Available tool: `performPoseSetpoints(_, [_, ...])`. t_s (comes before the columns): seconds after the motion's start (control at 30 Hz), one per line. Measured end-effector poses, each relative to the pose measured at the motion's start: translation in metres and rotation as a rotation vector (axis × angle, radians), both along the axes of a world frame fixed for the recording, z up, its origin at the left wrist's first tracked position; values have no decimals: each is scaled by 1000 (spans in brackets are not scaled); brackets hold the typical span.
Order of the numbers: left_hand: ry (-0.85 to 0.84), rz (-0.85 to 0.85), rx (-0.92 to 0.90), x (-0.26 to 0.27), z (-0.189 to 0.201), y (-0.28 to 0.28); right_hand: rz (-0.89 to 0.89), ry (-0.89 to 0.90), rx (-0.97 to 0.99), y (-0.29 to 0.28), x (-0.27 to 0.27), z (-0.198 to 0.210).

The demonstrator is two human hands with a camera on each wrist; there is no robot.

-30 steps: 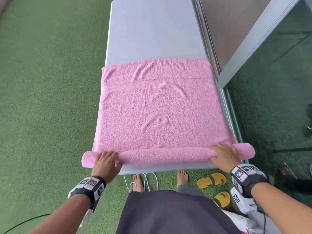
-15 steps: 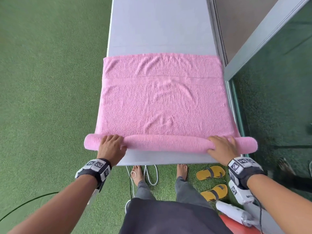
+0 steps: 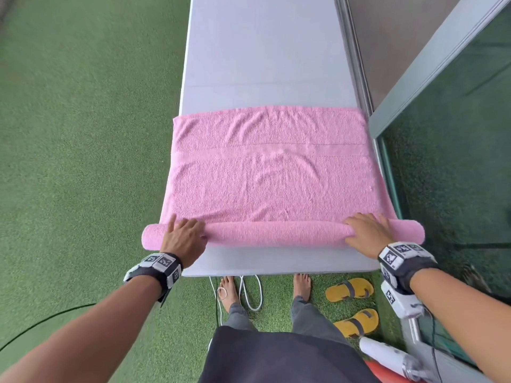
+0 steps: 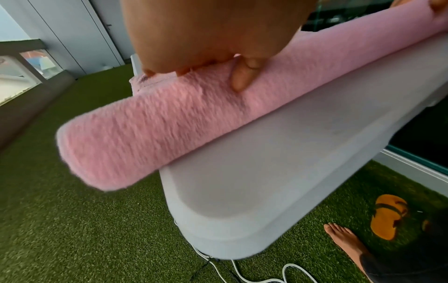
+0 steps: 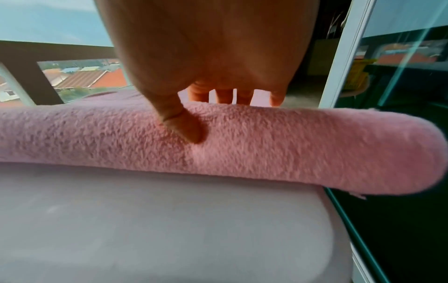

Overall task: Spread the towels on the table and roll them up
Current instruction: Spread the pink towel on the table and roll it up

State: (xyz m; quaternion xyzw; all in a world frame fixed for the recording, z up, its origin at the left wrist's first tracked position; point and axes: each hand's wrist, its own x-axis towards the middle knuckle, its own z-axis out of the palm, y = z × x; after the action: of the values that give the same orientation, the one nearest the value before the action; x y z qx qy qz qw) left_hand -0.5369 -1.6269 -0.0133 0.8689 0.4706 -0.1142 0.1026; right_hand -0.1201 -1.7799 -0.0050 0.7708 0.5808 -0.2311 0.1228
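Step in hand: rolling. Pink towel (image 3: pixel 269 172) lies spread across the grey surface (image 3: pixel 265 51); its near edge is wound into a slim roll (image 3: pixel 276 234) that runs crosswise and overhangs the surface at both ends.

Left hand (image 3: pixel 184 239) sits palm-down on the roll near its left end, fingers (image 3: pixel 190 223) laid forward over the top and barely curled, thumb (image 4: pixel 242 76) pressed into the roll's near face. Right hand (image 3: pixel 365 233) mirrors it near the roll's right end: fingers (image 5: pixel 224 95) straight over the crest, thumb (image 5: pixel 186 128) dug into the near side. Neither hand clenches the roll; both press on it with flat, released fingers.

Progress, as I judge it: early. Most of the towel beyond the roll is flat, with soft wrinkles and a woven band toward its far edge.

Next move likely calls for pushing both palms away from the body at an even pace, then resetting the fingers on the roll's near side. Uneven pressure would skew the roll. The wrinkles just beyond the roll may want smoothing first.

Yellow sandals (image 3: pixel 349 290) lie on the green turf (image 3: pixel 83 134) below the roll's right end.
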Motion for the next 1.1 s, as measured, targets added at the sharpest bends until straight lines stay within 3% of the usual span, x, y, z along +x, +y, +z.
performPoseSetpoints(0.13, [-32, 83, -36, 3, -3, 8, -154, 5, 128, 11, 11, 9])
performPoseSetpoints(0.27, [69, -11, -71, 1, -9, 3, -80, 30, -43, -10, 9, -3])
performPoseSetpoints(0.87, [-126, 38, -11, -27, -19, -62, -149, -25, 37, -98, -30, -21])
performPoseSetpoints(1.1, [-163, 26, 12, -32, -22, -70, -165, -34, 20, -100, -35, -19])
